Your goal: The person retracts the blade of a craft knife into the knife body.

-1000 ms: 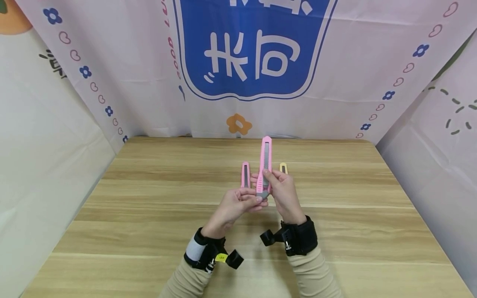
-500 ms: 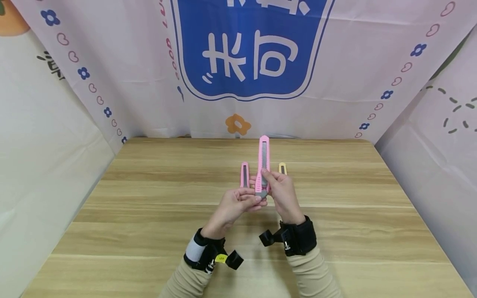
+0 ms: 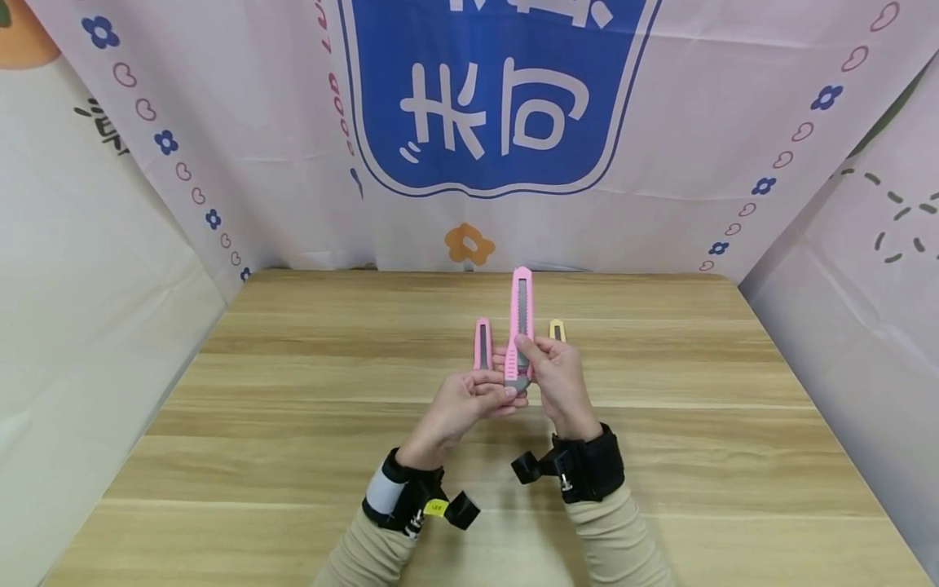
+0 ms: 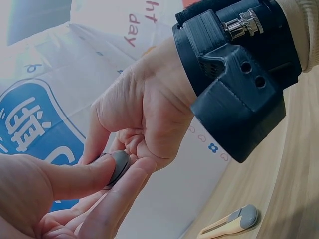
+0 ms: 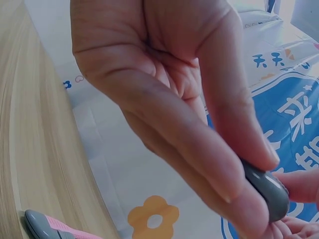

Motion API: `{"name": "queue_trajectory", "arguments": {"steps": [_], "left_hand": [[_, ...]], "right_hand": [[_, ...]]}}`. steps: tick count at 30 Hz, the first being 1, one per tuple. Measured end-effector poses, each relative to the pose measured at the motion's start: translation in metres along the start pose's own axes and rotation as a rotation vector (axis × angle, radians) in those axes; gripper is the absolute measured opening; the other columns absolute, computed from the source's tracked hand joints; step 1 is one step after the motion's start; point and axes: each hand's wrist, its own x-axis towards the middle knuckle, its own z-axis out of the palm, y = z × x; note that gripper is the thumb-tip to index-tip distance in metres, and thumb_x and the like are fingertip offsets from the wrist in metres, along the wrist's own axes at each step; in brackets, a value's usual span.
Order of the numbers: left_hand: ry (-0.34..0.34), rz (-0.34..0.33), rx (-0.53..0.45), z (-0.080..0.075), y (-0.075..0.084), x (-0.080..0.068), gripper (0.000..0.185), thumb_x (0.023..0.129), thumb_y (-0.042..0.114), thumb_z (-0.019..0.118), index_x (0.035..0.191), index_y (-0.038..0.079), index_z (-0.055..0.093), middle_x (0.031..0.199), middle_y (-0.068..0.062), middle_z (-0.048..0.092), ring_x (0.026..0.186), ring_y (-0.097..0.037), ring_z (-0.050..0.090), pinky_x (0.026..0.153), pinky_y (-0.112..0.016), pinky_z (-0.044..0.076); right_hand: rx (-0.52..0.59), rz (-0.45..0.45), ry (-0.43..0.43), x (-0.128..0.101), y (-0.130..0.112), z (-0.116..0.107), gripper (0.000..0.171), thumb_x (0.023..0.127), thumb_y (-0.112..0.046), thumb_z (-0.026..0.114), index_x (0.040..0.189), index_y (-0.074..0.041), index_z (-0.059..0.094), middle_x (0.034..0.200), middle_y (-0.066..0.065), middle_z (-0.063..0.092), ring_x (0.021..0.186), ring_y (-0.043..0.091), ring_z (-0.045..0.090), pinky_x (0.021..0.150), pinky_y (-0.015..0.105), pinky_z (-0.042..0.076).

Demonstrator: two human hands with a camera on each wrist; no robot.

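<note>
A pink utility knife [image 3: 522, 314] with a grey slider and grey end stands raised over the table, its pink end pointing away. My left hand [image 3: 460, 403] pinches the grey end between thumb and fingers. On the right side of the knife, my right hand [image 3: 559, 379] grips the body, its thumb on the grey slider. In the left wrist view the left thumb overlaps the grey end [image 4: 119, 169]. The right wrist view also shows this grey end [image 5: 271, 194] between the left hand's fingers [image 5: 189, 139]. No bare blade shows.
On the wooden table [image 3: 293, 391], a second pink utility knife [image 3: 482, 342] lies behind the left hand, partly covered. A yellow utility knife [image 3: 557, 330] lies behind the right hand. A printed cloth [image 3: 308, 220] hangs along the far edge.
</note>
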Motion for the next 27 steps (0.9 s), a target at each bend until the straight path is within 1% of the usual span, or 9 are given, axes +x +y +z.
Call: {"name": "queue_trajectory", "arguments": {"steps": [3, 6, 8, 10, 14, 16, 21, 23, 27], "left_hand": [[-0.006, 0.006, 0.002, 0.0000, 0.0003, 0.0001, 0.028, 0.092, -0.002, 0.057, 0.119, -0.011, 0.058, 0.109, -0.023, 0.071, 0.086, -0.011, 0.073, 0.085, -0.025, 0.060], [-0.012, 0.010, 0.002, -0.0001, 0.0002, 0.0001, 0.028, 0.092, -0.002, 0.057, 0.119, -0.012, 0.057, 0.109, -0.024, 0.071, 0.086, -0.010, 0.073, 0.085, -0.025, 0.060], [-0.013, 0.010, 0.003, -0.0003, 0.0003, 0.0000, 0.028, 0.092, -0.002, 0.056, 0.119, -0.012, 0.057, 0.109, -0.024, 0.071, 0.086, -0.010, 0.073, 0.086, -0.026, 0.060], [-0.016, 0.008, 0.005, -0.0005, 0.0001, 0.0001, 0.029, 0.093, -0.002, 0.056, 0.119, -0.012, 0.057, 0.109, -0.023, 0.071, 0.086, -0.010, 0.073, 0.088, -0.027, 0.060], [-0.015, 0.007, 0.003, -0.0012, 0.0000, -0.0001, 0.029, 0.093, -0.001, 0.056, 0.120, -0.011, 0.057, 0.109, -0.022, 0.072, 0.085, -0.009, 0.073, 0.088, -0.028, 0.059], [-0.014, 0.007, -0.002, -0.0014, 0.0001, -0.0001, 0.029, 0.093, -0.001, 0.056, 0.120, -0.011, 0.057, 0.108, -0.022, 0.072, 0.085, -0.009, 0.073, 0.087, -0.027, 0.060], [-0.016, 0.012, -0.011, -0.0015, -0.0002, 0.0007, 0.029, 0.093, -0.001, 0.057, 0.120, -0.012, 0.056, 0.108, -0.022, 0.072, 0.084, -0.008, 0.073, 0.086, -0.026, 0.060], [-0.019, 0.018, -0.013, -0.0014, -0.0008, 0.0011, 0.030, 0.093, -0.001, 0.057, 0.120, -0.013, 0.056, 0.107, -0.022, 0.072, 0.084, -0.008, 0.073, 0.085, -0.025, 0.060], [-0.024, 0.027, -0.021, -0.0009, -0.0006, 0.0009, 0.030, 0.093, -0.001, 0.056, 0.120, -0.014, 0.055, 0.107, -0.023, 0.072, 0.082, -0.008, 0.073, 0.083, -0.024, 0.060]], "right_hand": [[0.003, -0.010, 0.000, -0.0003, 0.0001, 0.0002, 0.030, 0.097, -0.008, 0.054, 0.114, 0.016, 0.060, 0.075, -0.008, 0.075, 0.068, 0.003, 0.069, 0.063, 0.016, 0.058], [0.013, -0.013, 0.003, -0.0008, 0.0000, 0.0004, 0.030, 0.097, -0.008, 0.054, 0.114, 0.017, 0.060, 0.077, -0.003, 0.077, 0.068, 0.003, 0.070, 0.063, 0.016, 0.058], [0.013, -0.014, 0.008, -0.0009, 0.0001, 0.0005, 0.030, 0.096, -0.007, 0.055, 0.114, 0.017, 0.059, 0.083, 0.006, 0.078, 0.068, 0.004, 0.070, 0.063, 0.016, 0.058], [0.004, -0.014, 0.014, -0.0008, 0.0004, 0.0006, 0.030, 0.096, -0.006, 0.054, 0.114, 0.017, 0.059, 0.092, 0.016, 0.076, 0.069, 0.005, 0.069, 0.064, 0.016, 0.059], [-0.016, -0.004, 0.020, -0.0005, 0.0007, 0.0013, 0.028, 0.094, -0.003, 0.055, 0.114, 0.016, 0.060, 0.107, 0.028, 0.070, 0.070, 0.004, 0.068, 0.065, 0.016, 0.058], [-0.021, 0.002, 0.015, -0.0001, 0.0010, 0.0011, 0.028, 0.094, -0.003, 0.055, 0.114, 0.015, 0.060, 0.105, 0.025, 0.071, 0.070, 0.003, 0.068, 0.065, 0.016, 0.058], [-0.008, 0.011, -0.009, -0.0004, 0.0000, 0.0004, 0.029, 0.095, -0.004, 0.054, 0.117, 0.014, 0.059, 0.090, 0.010, 0.077, 0.072, 0.004, 0.071, 0.069, 0.017, 0.060], [-0.007, 0.015, -0.012, -0.0008, -0.0004, 0.0006, 0.029, 0.095, -0.005, 0.054, 0.118, 0.012, 0.060, 0.090, 0.009, 0.077, 0.073, 0.004, 0.071, 0.070, 0.018, 0.060], [-0.013, 0.011, -0.001, -0.0008, -0.0004, 0.0013, 0.029, 0.095, -0.004, 0.055, 0.117, 0.014, 0.060, 0.099, 0.018, 0.075, 0.073, 0.004, 0.071, 0.069, 0.017, 0.060]]}}
